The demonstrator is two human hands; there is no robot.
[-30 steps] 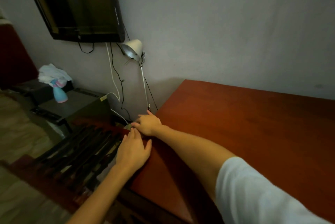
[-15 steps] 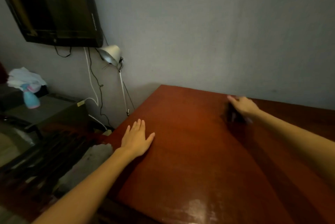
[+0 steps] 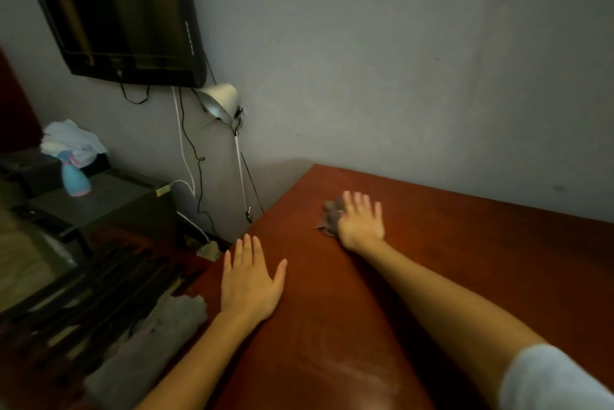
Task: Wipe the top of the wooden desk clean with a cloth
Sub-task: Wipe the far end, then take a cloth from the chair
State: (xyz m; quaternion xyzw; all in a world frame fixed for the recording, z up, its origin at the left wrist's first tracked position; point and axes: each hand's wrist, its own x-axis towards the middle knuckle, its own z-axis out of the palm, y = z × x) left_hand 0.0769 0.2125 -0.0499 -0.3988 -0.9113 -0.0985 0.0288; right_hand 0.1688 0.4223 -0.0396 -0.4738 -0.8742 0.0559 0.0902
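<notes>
wall TV (image 3: 126, 10) | lamp (image 3: 221, 102) just below | cables (image 3: 190, 150) hanging | blue bottle (image 3: 75, 181) on dark cabinet (image 3: 113, 202)

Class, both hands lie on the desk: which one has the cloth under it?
The right hand, nearer the wall, presses the grey cloth; the left hand lies flat on the bare desk.

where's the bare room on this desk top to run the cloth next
Widest bare patch: the reddish-brown wooden desk top right of the right hand and its forearm, back to the grey wall. A narrower strip lies between that hand, flat on the grey cloth, and the left hand. Crowded only at the left edge, under the left hand.
</notes>
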